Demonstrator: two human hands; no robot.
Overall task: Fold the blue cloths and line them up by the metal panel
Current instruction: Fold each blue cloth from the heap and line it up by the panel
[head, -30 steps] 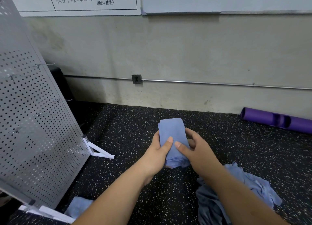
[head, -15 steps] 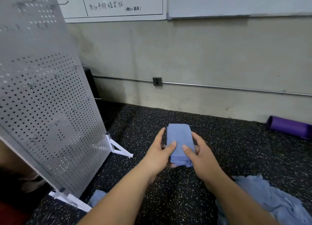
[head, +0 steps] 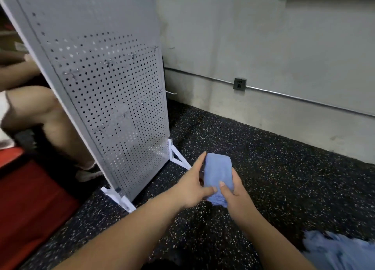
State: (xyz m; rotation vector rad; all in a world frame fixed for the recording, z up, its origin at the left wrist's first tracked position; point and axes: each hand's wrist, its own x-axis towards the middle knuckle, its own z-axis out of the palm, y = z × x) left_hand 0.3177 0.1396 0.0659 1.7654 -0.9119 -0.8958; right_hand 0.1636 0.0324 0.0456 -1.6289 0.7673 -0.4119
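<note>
A folded blue cloth (head: 218, 172), a narrow thick rectangle, is held above the speckled black floor between both hands. My left hand (head: 192, 186) holds its left side, thumb on top and fingers stretched along the edge. My right hand (head: 233, 190) grips its right side with the thumb pressed on top. The perforated metal panel (head: 113, 91) stands upright just left of the cloth on white feet (head: 179, 158). A heap of unfolded blue cloths (head: 341, 251) lies at the bottom right.
A concrete wall (head: 263, 57) with a conduit and outlet (head: 239, 84) runs behind. Another person's bare legs (head: 42, 115) and a shoe show behind the panel at left, above a red mat (head: 30, 198).
The view has swung left, bringing the panel close. Both hands carried the folded cloth leftward toward the panel's foot, with the grip unchanged. The purple roller has left the view.
</note>
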